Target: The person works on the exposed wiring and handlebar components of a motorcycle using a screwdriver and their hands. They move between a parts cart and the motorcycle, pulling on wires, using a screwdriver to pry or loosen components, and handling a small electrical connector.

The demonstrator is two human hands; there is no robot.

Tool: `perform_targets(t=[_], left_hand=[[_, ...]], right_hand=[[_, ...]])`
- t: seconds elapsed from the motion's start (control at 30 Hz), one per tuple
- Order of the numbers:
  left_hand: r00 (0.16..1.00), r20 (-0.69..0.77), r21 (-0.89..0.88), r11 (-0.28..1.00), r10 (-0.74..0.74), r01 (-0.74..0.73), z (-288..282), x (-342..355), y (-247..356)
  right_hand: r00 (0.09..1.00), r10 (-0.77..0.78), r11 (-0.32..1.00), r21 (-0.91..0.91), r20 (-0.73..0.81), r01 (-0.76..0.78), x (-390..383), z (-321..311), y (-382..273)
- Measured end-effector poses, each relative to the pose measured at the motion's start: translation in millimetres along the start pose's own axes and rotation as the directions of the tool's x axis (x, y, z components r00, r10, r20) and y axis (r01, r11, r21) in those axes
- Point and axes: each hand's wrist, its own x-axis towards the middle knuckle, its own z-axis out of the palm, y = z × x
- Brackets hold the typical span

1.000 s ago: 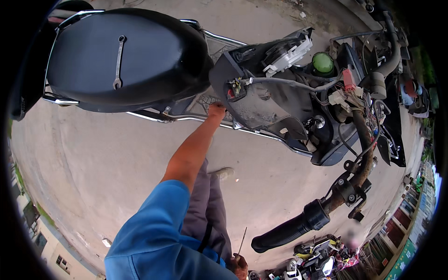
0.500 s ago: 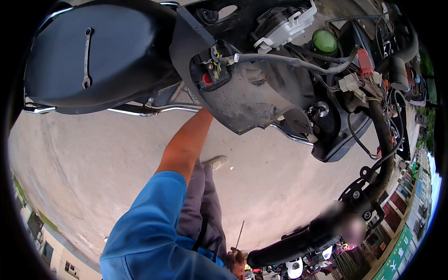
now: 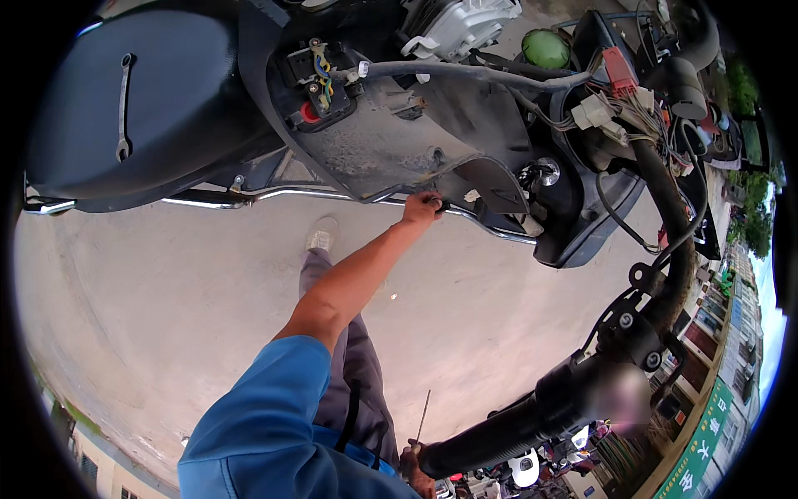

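Observation:
My left hand (image 3: 422,207) is at the lower edge of the grey-black plastic panel (image 3: 366,154), beside the chrome side rail (image 3: 490,226). Its fingers are closed around something small and dark that I cannot make out. Down at the bottom, my right hand (image 3: 417,474) grips a screwdriver (image 3: 425,414) whose thin shaft points up; the handle is mostly covered by the fingers. Above the left hand, a switch block with coloured wires and a red part (image 3: 320,87) sits in the panel's opening.
A combination wrench (image 3: 124,108) lies on the black seat (image 3: 191,100). At right, bundled wires with a red connector (image 3: 618,71) hang by the bare steering tube. A handlebar grip (image 3: 490,437) juts out near my right hand. A green round cap (image 3: 546,49) lies farther back.
My left hand, hidden behind the panel before, has come into sight farther right at its lower edge. The view has shifted, so the motorbike sits farther left and higher. The screwdriver remains in my right hand.

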Motion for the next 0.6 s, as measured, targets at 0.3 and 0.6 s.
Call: perform_targets(t=[0.3,0.6], left_hand=[[0.979,-0.203,-0.195,0.978,0.027,-0.067,41,87,-52],[0.970,0.086,0.317,0.917,0.227,-0.243,-1,-5,9]], right_hand=[[0.997,0.057,0.998,0.030,-0.051,-0.055,-9,-8,1],[0.996,-0.003,0.994,0.107,-0.086,0.012,-15,-18,-34]])
